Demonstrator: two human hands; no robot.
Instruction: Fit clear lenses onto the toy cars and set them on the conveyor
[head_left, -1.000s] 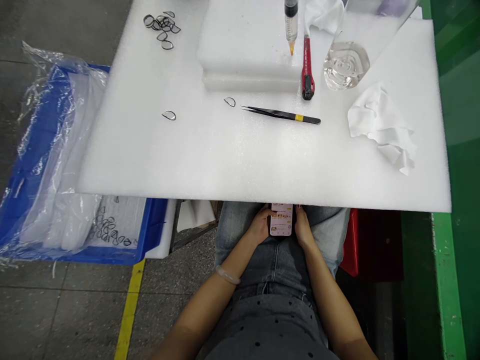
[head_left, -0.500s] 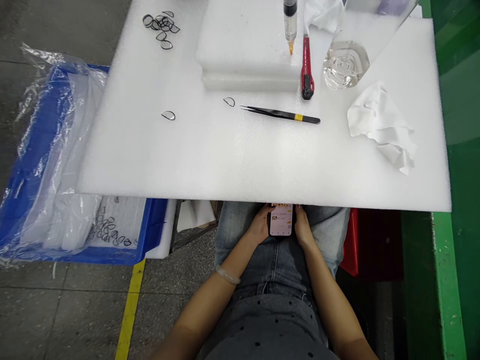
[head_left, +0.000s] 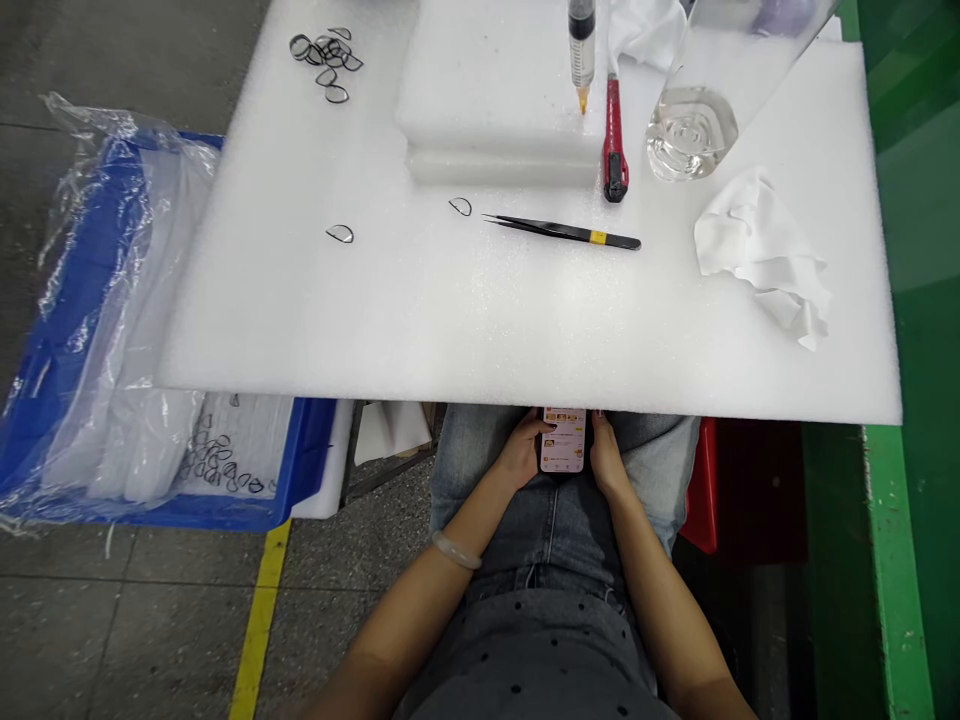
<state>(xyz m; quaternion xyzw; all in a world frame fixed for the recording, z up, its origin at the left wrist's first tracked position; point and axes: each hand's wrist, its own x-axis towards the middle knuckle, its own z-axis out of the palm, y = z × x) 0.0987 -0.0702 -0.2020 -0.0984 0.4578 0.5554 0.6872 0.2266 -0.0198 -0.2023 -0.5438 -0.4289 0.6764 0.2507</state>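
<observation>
Below the front edge of the white foam board (head_left: 360,330), in my lap, a smartphone (head_left: 563,448) with a lit screen is held between both hands. My left hand (head_left: 523,448) is closed round its left side, the thumb lying over the screen. Along the opposite side, my right hand (head_left: 606,455) grips the phone; its fingertips are partly hidden under the board. On the board lie black tweezers (head_left: 564,231) with a yellow band. Just left of their tips is a small D-shaped black ring (head_left: 460,207), and a similar ring (head_left: 340,234) rests farther left.
A pile of rings (head_left: 328,55) lies at the back left. Foam blocks (head_left: 495,90) carry a syringe (head_left: 581,55), beside a red utility knife (head_left: 614,140). At right are a clear cup (head_left: 690,130) and crumpled cloth (head_left: 761,250). A blue bin (head_left: 307,450) holds plastic bags and more rings.
The phone's screen content has shifted, and my left thumb has moved onto the screen. The view has tilted very slightly; objects on the board lie as before.
</observation>
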